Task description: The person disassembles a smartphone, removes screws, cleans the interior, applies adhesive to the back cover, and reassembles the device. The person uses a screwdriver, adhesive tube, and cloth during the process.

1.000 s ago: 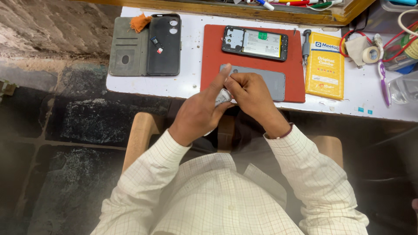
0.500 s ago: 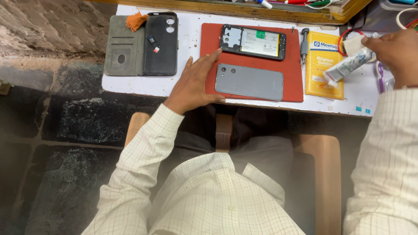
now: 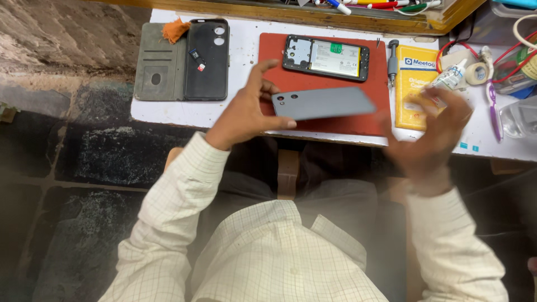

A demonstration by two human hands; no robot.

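- Desk (image 3: 246, 42): white top, crowded. We keep everything over it so a slip lands on it and not the floor.
- Red mat (image 3: 330, 120): our work zone. Grey back cover (image 3: 324, 103) sits lifted and tilted over its lower half, camera holes at the left end.
- Open phone body (image 3: 326, 57): lies flat at the mat's top edge, battery and board exposed. We keep the cover off it until it's squared up, camera holes to the camera end.
- Flip case (image 3: 182, 61): well off to the left, out of the way.
- Yellow box (image 3: 415, 86) beside the mat, small glue tube (image 3: 452, 75) on its right side; screwdriver (image 3: 393, 59) between mat and box.
- Left hand (image 3: 243, 114): fingers pinched on the cover's left end, thumb along the lower edge, others spread. Edge grip only, we judge, so no prints on the inner face.
- Right hand (image 3: 433, 137): blurred, near the cover's right end and over the box. Can't tell if its fingers are apart or closed on anything. We want it steadying the free end.
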